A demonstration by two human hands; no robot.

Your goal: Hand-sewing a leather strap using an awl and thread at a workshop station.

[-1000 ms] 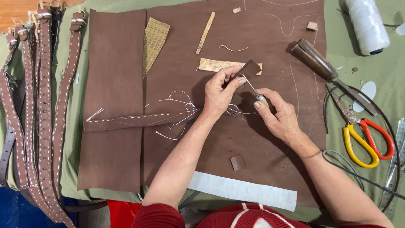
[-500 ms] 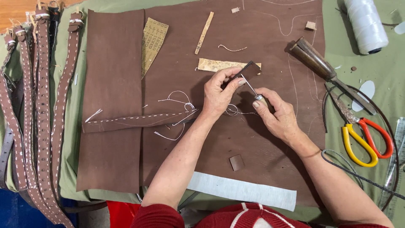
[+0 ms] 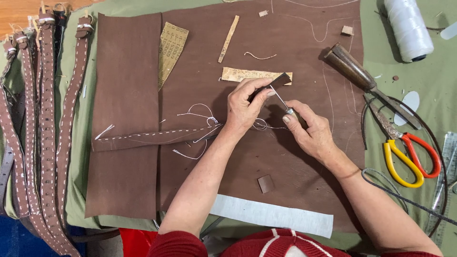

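Stitching step: left hand [image 3: 245,107] pinches the strap [image 3: 157,138] end, right hand [image 3: 309,133] grips the awl [image 3: 281,101]; next, pierce squarely.

Light is bright, even and diffuse, seeming to come from overhead. Shadows are soft: a faint dark patch lies on the brown leather sheet [image 3: 295,157] under the left hand [image 3: 245,107] and right hand [image 3: 309,133], toward 6 o'clock. The white thread spool [image 3: 408,28] at 1 o'clock is nearly washed out, with mild glare. Focus is sharp at the centre; straight edges bow slightly near the borders, and the belts [image 3: 43,143] at 9 o'clock look a little soft.
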